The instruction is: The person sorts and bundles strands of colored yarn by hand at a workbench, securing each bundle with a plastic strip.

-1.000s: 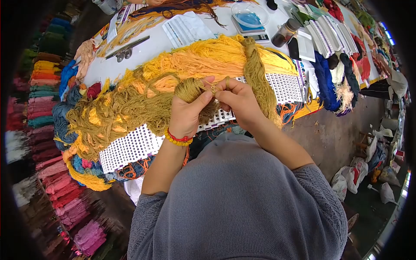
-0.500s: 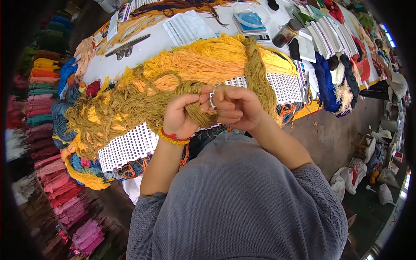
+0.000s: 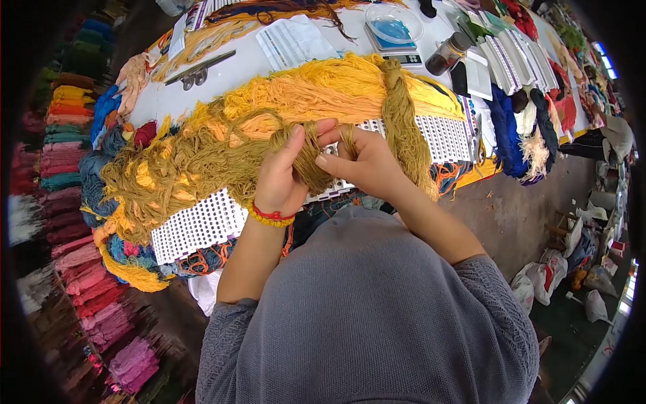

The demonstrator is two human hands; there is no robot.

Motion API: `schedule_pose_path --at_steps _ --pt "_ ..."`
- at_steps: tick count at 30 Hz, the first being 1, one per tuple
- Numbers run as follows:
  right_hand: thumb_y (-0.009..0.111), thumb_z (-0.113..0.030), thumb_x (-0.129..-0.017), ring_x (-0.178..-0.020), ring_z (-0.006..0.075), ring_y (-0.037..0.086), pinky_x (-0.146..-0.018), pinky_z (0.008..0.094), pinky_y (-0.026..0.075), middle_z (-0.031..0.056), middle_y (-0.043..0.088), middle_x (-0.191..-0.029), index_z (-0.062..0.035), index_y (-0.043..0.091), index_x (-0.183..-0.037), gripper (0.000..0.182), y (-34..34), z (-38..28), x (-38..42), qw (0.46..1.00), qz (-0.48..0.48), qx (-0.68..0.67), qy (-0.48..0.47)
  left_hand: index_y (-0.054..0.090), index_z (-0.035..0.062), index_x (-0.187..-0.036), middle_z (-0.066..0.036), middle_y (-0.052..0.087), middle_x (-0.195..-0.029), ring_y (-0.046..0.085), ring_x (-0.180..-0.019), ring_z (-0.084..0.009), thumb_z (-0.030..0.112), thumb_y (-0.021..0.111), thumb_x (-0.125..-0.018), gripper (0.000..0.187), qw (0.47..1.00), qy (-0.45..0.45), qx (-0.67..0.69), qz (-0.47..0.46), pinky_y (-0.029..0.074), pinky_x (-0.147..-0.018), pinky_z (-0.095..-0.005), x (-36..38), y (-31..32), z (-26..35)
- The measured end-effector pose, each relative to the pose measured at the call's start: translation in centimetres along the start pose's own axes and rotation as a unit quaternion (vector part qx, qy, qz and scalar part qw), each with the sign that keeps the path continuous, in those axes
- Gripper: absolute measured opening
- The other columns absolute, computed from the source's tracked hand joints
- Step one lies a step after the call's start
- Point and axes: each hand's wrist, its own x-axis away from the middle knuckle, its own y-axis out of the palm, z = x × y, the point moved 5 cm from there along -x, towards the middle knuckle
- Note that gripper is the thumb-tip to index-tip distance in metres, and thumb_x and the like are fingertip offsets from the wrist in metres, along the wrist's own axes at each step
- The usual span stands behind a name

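Observation:
My left hand (image 3: 281, 176) is wrapped round a coiled bundle of olive-green yarn (image 3: 313, 174), thumb up along its near side. My right hand (image 3: 369, 161) is closed on a few loops of the same yarn at the bundle's right side, its thumb pointing left. Loose olive yarn (image 3: 202, 161) trails from the left hand across the heap to the left. A tied olive skein (image 3: 398, 101) lies just beyond the right hand. Under the olive strands spread yellow and peach yarn (image 3: 303, 97) and white punched cards (image 3: 202, 219).
Scissors (image 3: 200, 69) and a printed sheet (image 3: 295, 42) lie on the white table. Further right stand a digital scale (image 3: 407, 58) with a clear dish (image 3: 393, 23) and a dark jar (image 3: 447, 54). Dark blue skeins (image 3: 508, 128) hang over the right edge. Coloured yarn stacks (image 3: 64, 151) fill the left side.
My right hand has turned over, from fingers curled toward me to its back showing, with yarn loops now round its fingers. The left hand keeps its hold in nearly the same place.

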Motion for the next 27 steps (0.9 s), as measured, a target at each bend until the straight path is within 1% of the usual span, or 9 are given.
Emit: schedule_pose_path --at_steps 4,6,10,12,13,15,19,21,27 --pt "0.061 -0.008 -0.078 -0.052 -0.0001 0.038 -0.047 0.0163 0.031 -0.0063 0.047 -0.061 -0.0021 0.057 -0.086 0.011 0.1 1.2 -0.2 0.998 0.008 -0.053 0.029 0.044 -0.0047 -0.116 -0.013 0.051 -0.113 0.050 -0.102 -0.0201 0.030 0.029 -0.093 0.044 1.000 0.003 -0.031 0.003 0.038 -0.090 -0.0336 0.2 0.5 0.2" --pt "0.062 -0.013 -0.075 -0.049 0.0011 0.039 -0.044 0.0186 0.033 -0.0046 0.047 -0.055 -0.0020 0.059 -0.082 0.013 -0.1 1.8 -0.3 0.994 0.034 -0.105 0.002 0.050 -0.0056 -0.110 -0.011 0.056 -0.103 0.055 -0.090 -0.0172 0.026 0.038 -0.091 0.039 0.999 0.007 0.033 0.022 0.046 -0.077 -0.0302 0.1 0.4 0.2" --pt "0.060 -0.011 -0.076 -0.049 0.0009 0.039 -0.044 0.0185 0.033 -0.0044 0.050 -0.057 -0.0018 0.058 -0.080 0.010 -0.2 2.2 -0.5 0.989 0.048 -0.138 -0.011 0.050 -0.0052 -0.110 -0.009 0.057 -0.099 0.056 -0.085 -0.0153 0.022 0.044 -0.089 0.034 0.998 0.018 0.037 0.043 0.047 -0.072 -0.0285 0.0 0.1 0.4" --pt "0.059 -0.010 -0.077 -0.051 0.0005 0.039 -0.045 0.0179 0.033 -0.0039 0.053 -0.059 -0.0016 0.058 -0.079 0.009 -0.2 2.0 -0.4 0.984 0.048 -0.174 -0.005 0.052 -0.0035 -0.107 -0.007 0.058 -0.097 0.056 -0.081 -0.0132 0.011 0.053 -0.084 0.028 0.997 0.050 0.002 0.064 0.047 -0.071 -0.0265 0.1 0.2 0.7" --pt "0.059 -0.010 -0.077 -0.051 0.0005 0.039 -0.045 0.0179 0.033 -0.0039 0.053 -0.059 -0.0016 0.058 -0.079 0.009 -0.3 2.1 -0.4 0.984 0.049 -0.174 -0.005 0.052 -0.0035 -0.107 -0.007 0.058 -0.097 0.056 -0.081 -0.0132 0.011 0.053 -0.084 0.028 0.997 0.049 0.002 0.064 0.047 -0.071 -0.0265 0.0 0.2 0.6" --pt "0.059 -0.009 -0.077 -0.053 0.0004 0.040 -0.046 0.0175 0.033 -0.0035 0.054 -0.062 -0.0016 0.057 -0.078 0.008 -0.4 2.1 -0.4 0.986 0.034 -0.161 -0.008 0.054 -0.0018 -0.104 -0.005 0.058 -0.095 0.056 -0.079 -0.0111 0.002 0.059 -0.077 0.027 0.995 0.077 -0.010 0.055 0.046 -0.071 -0.0254 -0.1 0.1 0.6" --pt "0.058 -0.010 -0.079 -0.054 0.0004 0.041 -0.046 0.0172 0.033 -0.0031 0.055 -0.065 -0.0018 0.057 -0.079 0.008 -0.4 1.5 0.0 0.985 0.025 -0.172 0.021 0.055 -0.0015 -0.101 -0.005 0.058 -0.095 0.055 -0.080 -0.0099 0.000 0.061 -0.076 0.026 0.995 0.088 -0.016 0.052 0.046 -0.072 -0.0251 0.0 0.2 0.7" --pt "0.056 -0.009 -0.080 -0.054 -0.0016 0.036 -0.046 0.0150 0.027 -0.0079 0.047 -0.065 -0.0037 0.055 -0.079 0.005 -0.3 1.3 0.1 0.982 0.019 -0.186 0.023 0.053 -0.0025 -0.105 -0.003 0.058 -0.090 0.055 -0.078 -0.0089 0.001 0.061 -0.076 0.031 0.994 0.091 -0.031 0.060 0.046 -0.071 -0.0244 0.1 0.3 0.8" --pt "0.055 -0.007 -0.080 -0.055 -0.0016 0.037 -0.047 0.0147 0.028 -0.0077 0.048 -0.065 -0.0040 0.055 -0.079 0.004 -0.2 1.6 -0.1 0.984 0.019 -0.178 0.003 0.045 -0.0038 -0.116 0.000 0.055 -0.082 0.054 -0.073 -0.0076 0.002 0.060 -0.077 0.042 0.993 0.092 -0.053 0.051 0.045 -0.069 -0.0217 0.2 0.6 0.9"
